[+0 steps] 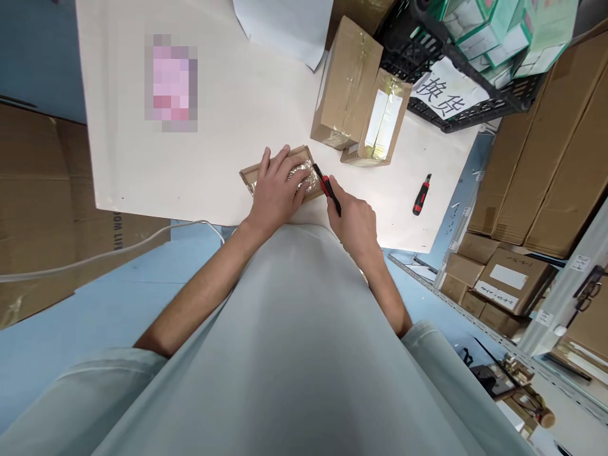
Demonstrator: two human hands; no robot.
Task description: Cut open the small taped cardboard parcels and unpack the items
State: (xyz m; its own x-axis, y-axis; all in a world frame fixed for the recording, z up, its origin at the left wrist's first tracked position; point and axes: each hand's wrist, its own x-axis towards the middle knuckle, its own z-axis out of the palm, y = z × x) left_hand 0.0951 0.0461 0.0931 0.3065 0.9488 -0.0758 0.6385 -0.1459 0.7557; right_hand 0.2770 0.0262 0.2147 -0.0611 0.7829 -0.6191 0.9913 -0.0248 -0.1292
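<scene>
A small flat cardboard box [304,152] with shiny clear tape lies at the near edge of the white table. My left hand [278,187] rests on top of it with fingers spread, covering much of the tape. In my right hand [355,221] is a red and black utility knife [327,185], gripped by its handle. The knife's front end points away from me and meets the right end of the box; whether the blade touches the cardboard I cannot tell. A second red and black utility knife [421,196] lies on the table farther right.
Two taped cardboard boxes [349,82] stand behind my hands, beside a black plastic crate [456,120] of green and white boxes. White paper [285,25] lies at the back. Left of it is a blurred pink patch [171,82]. A white cable [118,250] hangs at left; shelves of cartons stand right.
</scene>
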